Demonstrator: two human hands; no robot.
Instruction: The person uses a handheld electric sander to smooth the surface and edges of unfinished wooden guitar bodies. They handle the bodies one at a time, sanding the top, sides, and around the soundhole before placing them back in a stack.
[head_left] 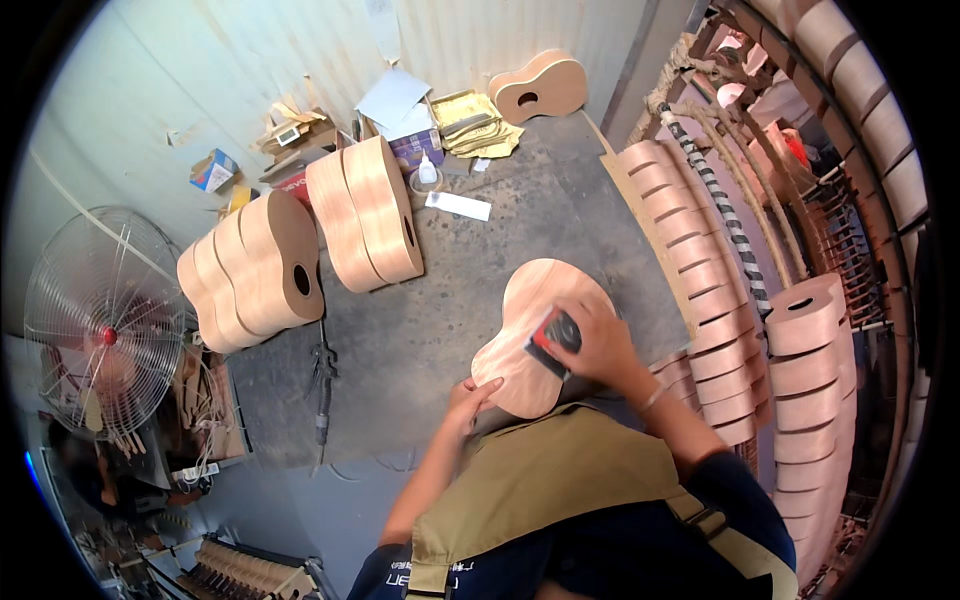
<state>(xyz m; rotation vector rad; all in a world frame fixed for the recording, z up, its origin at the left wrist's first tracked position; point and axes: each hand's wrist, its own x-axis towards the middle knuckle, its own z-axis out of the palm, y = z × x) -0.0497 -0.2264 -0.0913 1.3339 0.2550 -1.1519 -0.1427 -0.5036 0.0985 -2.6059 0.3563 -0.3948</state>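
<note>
A pale wooden ukulele body (540,290) lies on the dark worktable (400,350) close in front of me, its plain face up, with no sound hole showing. My left hand (468,405) grips its lower left edge, the thumb resting on the face. In my right hand (598,342) is a black and red sanding block (550,343), pressed against the wood at the right of the waist. The fingers wrap over the block and hide part of it. Its underside is out of sight.
Stacked ukulele bodies (250,270) stand at the table's left, with another stack (365,215) beside them. Farther back are yellow sandpaper sheets (480,130), a glue bottle (427,168) and one more body (540,88). A black air gun (322,390) and a fan (108,335) are left; rows of bodies (710,300) line the right.
</note>
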